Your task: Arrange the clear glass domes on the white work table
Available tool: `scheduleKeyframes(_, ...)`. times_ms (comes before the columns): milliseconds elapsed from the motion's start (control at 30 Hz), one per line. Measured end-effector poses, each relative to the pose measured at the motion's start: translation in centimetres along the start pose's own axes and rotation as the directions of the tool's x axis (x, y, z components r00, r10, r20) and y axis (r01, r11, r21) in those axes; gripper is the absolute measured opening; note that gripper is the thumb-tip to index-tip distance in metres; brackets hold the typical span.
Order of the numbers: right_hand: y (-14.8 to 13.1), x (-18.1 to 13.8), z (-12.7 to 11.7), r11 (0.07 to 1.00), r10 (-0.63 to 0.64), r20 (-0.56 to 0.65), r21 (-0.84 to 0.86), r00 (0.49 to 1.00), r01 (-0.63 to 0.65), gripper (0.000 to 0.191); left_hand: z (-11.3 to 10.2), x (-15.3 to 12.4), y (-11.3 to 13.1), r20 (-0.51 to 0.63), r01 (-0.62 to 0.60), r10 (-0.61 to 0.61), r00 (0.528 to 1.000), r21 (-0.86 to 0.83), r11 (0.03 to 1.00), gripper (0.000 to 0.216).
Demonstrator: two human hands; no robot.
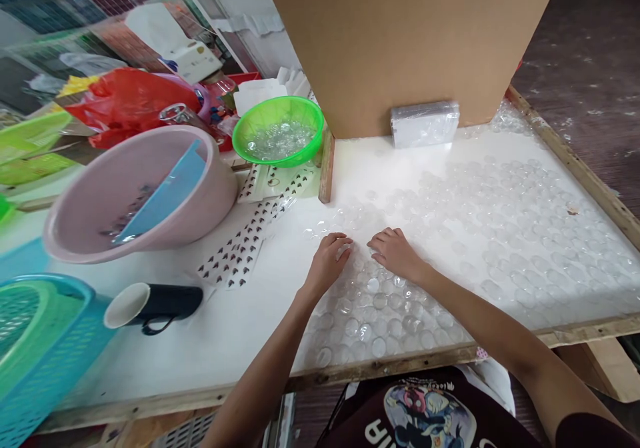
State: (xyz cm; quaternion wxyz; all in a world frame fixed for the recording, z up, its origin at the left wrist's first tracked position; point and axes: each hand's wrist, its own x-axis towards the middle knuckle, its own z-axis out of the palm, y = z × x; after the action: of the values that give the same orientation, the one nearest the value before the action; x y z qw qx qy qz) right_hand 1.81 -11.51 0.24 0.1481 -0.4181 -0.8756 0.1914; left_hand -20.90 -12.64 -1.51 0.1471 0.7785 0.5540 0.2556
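Many clear, round glass-like discs (379,301) lie spread in a layer over the white tabletop (280,315). My left hand (329,261) rests low among them, fingers bent forward and the thumb apart, with no disc visibly gripped. Facing it across a small gap, my right hand (395,251) also reaches down to the discs, its fingers loosely curved and thumb separate. Both fingertips are at or close to the discs; exact contact is hard to make out. More clear pieces fill a green plastic basket (315,148) beyond my left hand.
A cardboard sheet (410,41) stands at the back, a wrapped pale block (425,127) against it. Wooden strips (565,148) edge the table. Leftward are a pink basin (215,201), a dark mug (175,303) lying sideways, printed sheets (260,228) and a blue basket (65,355).
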Motion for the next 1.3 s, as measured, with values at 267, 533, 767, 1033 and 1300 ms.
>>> scheduleKeyframes(267,0.7,-0.7,-0.1,0.993,0.102,-0.058,0.064,0.993,-0.098,0.024,0.7,0.6,-0.3,-0.030,0.028,-0.028,0.999,-0.013,1.000,0.022)
scheduleKeyframes(533,3.5,-2.9,-1.1,0.951,0.252,-0.155,0.224,0.955,-0.214,0.023,0.8,0.4,1.4,0.021,-0.018,0.019,1.000,-0.054,0.998,0.022)
scheduleKeyframes(767,4.1,-3.3,-0.9,0.970,0.227,-0.154,0.119,0.962,-0.210,0.028,1.6,1.6,5.6,0.150,-0.136,0.158,0.976,-0.149,0.979,0.021)
scheduleKeyframes(1033,4.4,-3.4,-1.1,0.976,0.215,-0.107,0.054,0.971,-0.211,0.030,3.0,1.7,7.4,0.262,-0.166,0.196,0.945,-0.133,0.977,0.023)
scheduleKeyframes(1300,3.9,-3.3,-1.4,0.973,0.225,-0.140,0.093,0.964,-0.213,0.012,2.2,1.4,7.0,0.236,-0.012,0.043,0.971,-0.128,0.992,0.024)
